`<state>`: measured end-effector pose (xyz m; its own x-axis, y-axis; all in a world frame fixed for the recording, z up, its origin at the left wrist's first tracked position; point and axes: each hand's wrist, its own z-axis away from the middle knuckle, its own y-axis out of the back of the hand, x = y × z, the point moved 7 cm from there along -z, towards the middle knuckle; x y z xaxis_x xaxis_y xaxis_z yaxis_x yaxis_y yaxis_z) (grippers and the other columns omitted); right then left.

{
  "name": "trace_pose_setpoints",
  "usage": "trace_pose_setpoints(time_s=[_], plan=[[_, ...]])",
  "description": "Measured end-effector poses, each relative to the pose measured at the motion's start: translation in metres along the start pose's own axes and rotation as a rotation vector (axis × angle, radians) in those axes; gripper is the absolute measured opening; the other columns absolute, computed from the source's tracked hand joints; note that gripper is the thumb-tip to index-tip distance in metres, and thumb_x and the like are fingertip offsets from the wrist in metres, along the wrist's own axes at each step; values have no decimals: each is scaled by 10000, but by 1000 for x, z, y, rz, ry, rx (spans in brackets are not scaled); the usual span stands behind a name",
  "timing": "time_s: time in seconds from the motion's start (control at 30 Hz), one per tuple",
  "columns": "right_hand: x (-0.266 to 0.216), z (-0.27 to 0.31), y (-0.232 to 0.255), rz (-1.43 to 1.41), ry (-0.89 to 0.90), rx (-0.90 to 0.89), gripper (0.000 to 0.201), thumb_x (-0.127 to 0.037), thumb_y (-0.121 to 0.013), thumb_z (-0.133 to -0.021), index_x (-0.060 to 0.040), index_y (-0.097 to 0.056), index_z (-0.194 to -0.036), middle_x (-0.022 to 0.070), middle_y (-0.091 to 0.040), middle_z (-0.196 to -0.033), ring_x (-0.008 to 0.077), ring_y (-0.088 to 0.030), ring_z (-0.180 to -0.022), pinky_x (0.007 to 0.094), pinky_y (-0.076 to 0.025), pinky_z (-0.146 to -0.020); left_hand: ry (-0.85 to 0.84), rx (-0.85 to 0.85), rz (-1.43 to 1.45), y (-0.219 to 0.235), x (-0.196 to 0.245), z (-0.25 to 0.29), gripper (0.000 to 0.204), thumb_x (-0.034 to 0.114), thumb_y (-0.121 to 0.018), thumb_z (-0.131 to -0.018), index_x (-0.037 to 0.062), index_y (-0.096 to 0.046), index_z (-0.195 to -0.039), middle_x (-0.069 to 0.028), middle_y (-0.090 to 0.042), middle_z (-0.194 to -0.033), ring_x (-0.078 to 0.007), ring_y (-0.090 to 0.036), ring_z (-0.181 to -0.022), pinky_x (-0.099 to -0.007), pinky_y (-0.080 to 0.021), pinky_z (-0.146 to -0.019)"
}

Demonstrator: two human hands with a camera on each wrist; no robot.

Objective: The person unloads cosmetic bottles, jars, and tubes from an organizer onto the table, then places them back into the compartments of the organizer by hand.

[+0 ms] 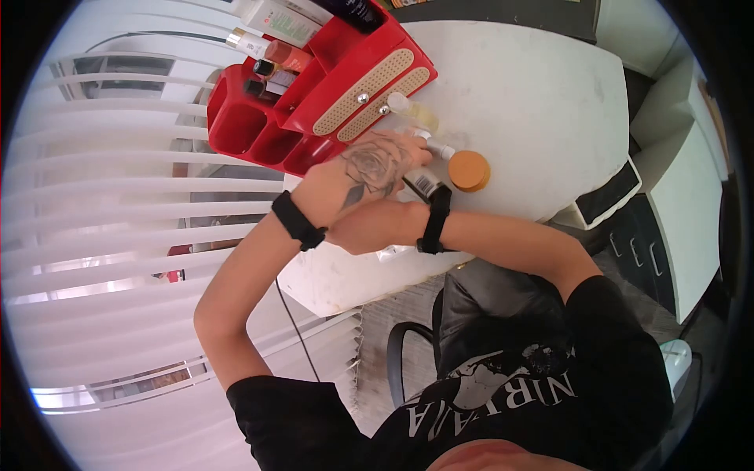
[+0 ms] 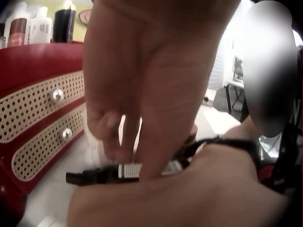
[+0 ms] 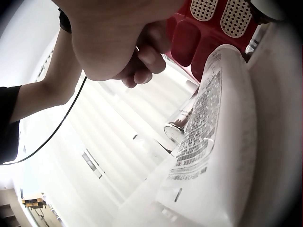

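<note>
My left hand [image 1: 373, 169], with a rose tattoo on its back, is lowered over small items beside the red organizer. Its fingers [image 2: 106, 142] point down at a dark bottle [image 2: 102, 175] with a white label, lying on its side; what they hold, I cannot tell. White-capped items [image 1: 436, 147] show just past its fingertips. Below the left wrist crosses my right hand [image 1: 369, 226], its fingers [image 3: 147, 59] loosely curled with nothing visible in them. A white tube [image 3: 222, 142] with printed text lies near that wrist, and a shiny-ended container [image 3: 175, 130] sits behind it.
The red organizer [image 1: 259, 125] stands at the table's far left, with two perforated drawers and several bottles on top. A round jar with an orange lid [image 1: 470, 171] and a yellowish clear bottle [image 1: 424, 118] are on the white table [image 1: 534, 102]. Blinds [image 1: 141, 267] hang at left.
</note>
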<state>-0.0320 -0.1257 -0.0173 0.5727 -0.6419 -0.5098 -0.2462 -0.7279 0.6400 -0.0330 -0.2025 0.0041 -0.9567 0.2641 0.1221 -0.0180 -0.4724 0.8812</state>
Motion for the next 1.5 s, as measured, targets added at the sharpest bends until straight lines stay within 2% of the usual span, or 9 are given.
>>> trace_pose_setpoints(time_s=[0.2,0.3,0.37,0.4,0.53,0.63,0.83,1.17,1.5], plan=[[3,4,-11,-52,12,46,117,-83,-605,-813,-21,-671,-740,177,-690,-760,340,-717,-723,469,-559,-627,32,-331,-436,-57,-32,-47,303,98,-743,-771,46,-621,-1044,-122,-584,-1188,-334,-626,-1152,-405,-519,-951],[-2,5,-15,1,57,27,130,-94,-604,-809,-17,-672,-730,179,-684,-743,345,-708,-710,480,-556,-631,32,-262,-189,-49,-34,-33,315,115,-785,-723,32,-637,-989,-123,-606,-1156,-340,-629,-1107,-417,-534,-887],[-3,4,-15,123,98,28,136,-101,-603,-804,-13,-675,-729,182,-679,-730,349,-702,-701,481,-551,-628,-151,92,-168,-8,-11,-5,272,118,-802,-706,27,-636,-902,-112,-625,-1042,-324,-626,-1087,-414,-530,-870],[-4,3,-18,127,113,-7,125,-105,-584,-827,-26,-645,-751,155,-663,-716,320,-688,-671,441,-539,-611,-155,87,-171,0,-12,8,272,118,-802,-706,27,-636,-902,-112,-625,-1042,-324,-626,-1087,-414,-530,-870],[-12,1,-3,275,36,-197,108,-91,-599,-814,-25,-614,-729,134,-619,-658,308,-671,-631,423,-522,-596,-33,284,-94,71,1,41,321,162,-847,-692,37,-691,-943,-108,-646,-965,-302,-607,-1015,-414,-487,-911],[-6,-1,-15,134,127,-75,99,-82,-619,-796,-15,-612,-724,138,-614,-641,322,-674,-632,439,-526,-608,123,235,-151,130,11,57,384,205,-870,-703,48,-736,-1026,-103,-663,-960,-281,-599,-985,-393,-454,-934],[-4,-1,-19,144,128,-80,108,-87,-624,-800,-10,-611,-725,142,-628,-671,324,-677,-639,437,-530,-618,324,533,-478,213,-27,85,336,218,-856,-777,78,-738,-1058,-120,-693,-862,-304,-658,-821,-403,-528,-787],[2,-1,-7,203,104,18,128,-112,-622,-812,-43,-657,-710,133,-641,-652,303,-689,-685,423,-513,-693,447,424,-654,221,-91,23,439,358,-870,-719,66,-683,-987,-126,-738,-833,-320,-718,-822,-417,-561,-792],[-1,-1,-8,137,115,38,128,-107,-632,-760,-32,-655,-659,148,-627,-615,325,-675,-640,441,-506,-641,562,465,-584,214,-118,24,734,474,-924,-673,57,-683,-1227,-139,-765,-1015,-319,-747,-932,-390,-579,-876]])
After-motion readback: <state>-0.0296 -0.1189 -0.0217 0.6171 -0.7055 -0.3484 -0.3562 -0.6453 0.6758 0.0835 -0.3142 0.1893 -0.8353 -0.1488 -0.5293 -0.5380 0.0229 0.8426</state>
